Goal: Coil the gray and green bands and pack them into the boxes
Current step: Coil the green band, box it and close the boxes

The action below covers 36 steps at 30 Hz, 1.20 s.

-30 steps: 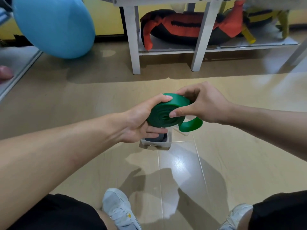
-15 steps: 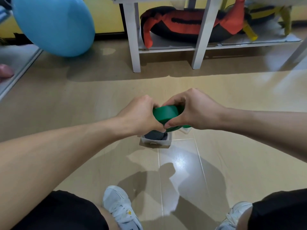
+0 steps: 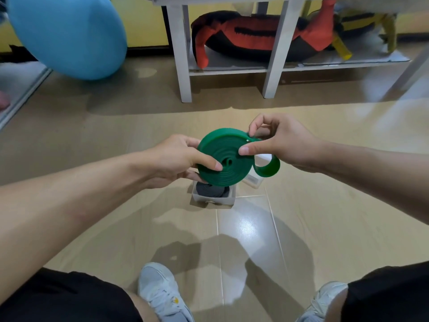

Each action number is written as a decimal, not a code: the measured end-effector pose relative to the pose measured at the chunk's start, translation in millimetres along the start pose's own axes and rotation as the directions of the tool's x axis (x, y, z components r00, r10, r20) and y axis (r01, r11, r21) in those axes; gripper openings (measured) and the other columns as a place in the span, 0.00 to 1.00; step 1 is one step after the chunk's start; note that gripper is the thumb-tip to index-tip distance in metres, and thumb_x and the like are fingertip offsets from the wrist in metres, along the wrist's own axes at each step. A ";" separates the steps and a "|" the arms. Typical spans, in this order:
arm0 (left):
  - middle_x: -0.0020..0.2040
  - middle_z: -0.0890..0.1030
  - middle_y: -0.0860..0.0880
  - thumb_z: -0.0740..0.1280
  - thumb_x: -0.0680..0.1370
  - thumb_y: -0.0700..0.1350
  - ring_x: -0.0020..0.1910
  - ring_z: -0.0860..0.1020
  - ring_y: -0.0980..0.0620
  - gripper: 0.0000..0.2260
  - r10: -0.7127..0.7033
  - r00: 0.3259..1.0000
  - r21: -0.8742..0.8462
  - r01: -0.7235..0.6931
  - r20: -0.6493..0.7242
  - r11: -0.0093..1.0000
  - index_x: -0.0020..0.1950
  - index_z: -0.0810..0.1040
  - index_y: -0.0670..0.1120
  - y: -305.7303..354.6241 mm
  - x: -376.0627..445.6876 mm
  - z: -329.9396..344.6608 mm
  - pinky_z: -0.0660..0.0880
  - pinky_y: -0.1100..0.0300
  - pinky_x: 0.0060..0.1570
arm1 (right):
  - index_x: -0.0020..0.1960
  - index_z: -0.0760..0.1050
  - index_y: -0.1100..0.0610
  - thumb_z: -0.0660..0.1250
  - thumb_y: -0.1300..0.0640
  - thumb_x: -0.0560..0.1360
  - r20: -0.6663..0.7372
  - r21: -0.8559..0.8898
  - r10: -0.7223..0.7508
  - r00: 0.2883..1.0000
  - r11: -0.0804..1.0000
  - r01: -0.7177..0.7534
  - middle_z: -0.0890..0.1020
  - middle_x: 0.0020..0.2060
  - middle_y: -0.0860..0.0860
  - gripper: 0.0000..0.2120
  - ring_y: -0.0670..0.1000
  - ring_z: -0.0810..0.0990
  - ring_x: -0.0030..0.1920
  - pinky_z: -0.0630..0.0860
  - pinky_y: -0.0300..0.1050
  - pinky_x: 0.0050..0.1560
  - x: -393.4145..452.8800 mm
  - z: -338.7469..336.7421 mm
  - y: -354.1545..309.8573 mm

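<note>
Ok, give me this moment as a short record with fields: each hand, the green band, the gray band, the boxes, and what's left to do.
left hand: grips the coil, thumb on its face
right hand: pinches the coil's outer edge
green band: coiled almost fully, a short loop still loose at lower right, held above the boxes
gray band: coiled, inside the near box
near box: on the floor, open
second box: behind the coil, mostly hidden
left to do: wind in the loop, pack the green band
</note>
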<state>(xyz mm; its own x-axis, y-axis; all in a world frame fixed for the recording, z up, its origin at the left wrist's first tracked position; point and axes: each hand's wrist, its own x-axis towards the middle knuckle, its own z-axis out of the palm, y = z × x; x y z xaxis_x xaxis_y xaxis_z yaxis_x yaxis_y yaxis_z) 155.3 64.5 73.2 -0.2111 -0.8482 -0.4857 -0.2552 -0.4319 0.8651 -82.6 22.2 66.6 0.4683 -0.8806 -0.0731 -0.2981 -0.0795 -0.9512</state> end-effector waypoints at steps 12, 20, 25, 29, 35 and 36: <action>0.44 0.85 0.53 0.83 0.65 0.53 0.41 0.85 0.54 0.15 0.202 0.976 0.694 -0.090 -0.082 0.715 0.47 0.83 0.53 -1.9 0.6 15.7 0.85 0.51 0.41 | 0.40 0.74 0.53 0.85 0.57 0.63 0.102 -0.381 -0.058 0.993 0.920 0.093 0.87 0.43 0.49 0.19 0.44 0.85 0.38 0.79 0.38 0.35 -3.7 31.6 -7.2; 0.43 0.87 0.46 0.85 0.62 0.40 0.44 0.86 0.44 0.18 0.111 0.989 0.554 -0.036 -0.102 0.832 0.46 0.82 0.45 0.5 -0.8 -0.1 0.85 0.46 0.47 | 0.50 0.80 0.50 0.83 0.56 0.64 0.178 -0.262 0.002 0.984 0.964 0.045 0.87 0.48 0.45 0.18 0.45 0.87 0.49 0.84 0.42 0.44 -3.4 14.5 -2.3; 0.46 0.87 0.42 0.82 0.65 0.32 0.47 0.86 0.42 0.18 0.073 0.995 0.398 -0.038 -0.073 0.917 0.48 0.79 0.39 -6.2 -1.6 -6.1 0.85 0.48 0.47 | 0.46 0.76 0.52 0.83 0.52 0.61 0.117 -0.256 -0.042 0.992 0.964 0.071 0.86 0.47 0.47 0.20 0.46 0.85 0.53 0.85 0.46 0.45 -6.4 14.7 5.1; 0.50 0.86 0.42 0.79 0.68 0.31 0.50 0.86 0.41 0.16 0.071 0.997 0.354 -0.050 -0.045 0.934 0.51 0.78 0.39 -12.6 -2.3 -5.3 0.84 0.44 0.51 | 0.44 0.78 0.53 0.83 0.57 0.65 0.118 -0.272 -0.038 0.992 0.960 0.069 0.87 0.43 0.46 0.15 0.44 0.87 0.46 0.81 0.38 0.38 -7.5 15.3 0.7; 0.55 0.82 0.54 0.83 0.66 0.54 0.52 0.82 0.52 0.26 0.126 0.992 0.629 -0.110 0.020 0.770 0.59 0.77 0.56 -0.7 -3.4 10.8 0.84 0.53 0.51 | 0.47 0.80 0.51 0.82 0.56 0.67 0.171 -0.337 -0.008 0.985 0.939 0.067 0.87 0.42 0.47 0.14 0.47 0.86 0.40 0.84 0.43 0.39 -7.4 24.2 -10.2; 0.52 0.82 0.56 0.83 0.65 0.55 0.49 0.82 0.54 0.24 0.144 0.989 0.667 -0.135 0.042 0.733 0.57 0.78 0.58 0.4 -4.2 15.8 0.84 0.56 0.48 | 0.47 0.80 0.50 0.82 0.55 0.66 0.195 -0.366 -0.009 0.981 0.927 0.082 0.87 0.42 0.47 0.14 0.47 0.86 0.41 0.85 0.46 0.42 -7.9 27.7 -11.0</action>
<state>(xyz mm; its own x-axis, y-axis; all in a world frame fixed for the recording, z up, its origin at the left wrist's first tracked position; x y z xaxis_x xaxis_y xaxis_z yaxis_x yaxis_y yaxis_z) 141.2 72.7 73.5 -0.2848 -0.8881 -0.3608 -0.7878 0.0024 0.6159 -60.0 43.0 69.3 0.6245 -0.7715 -0.1216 -0.5424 -0.3164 -0.7783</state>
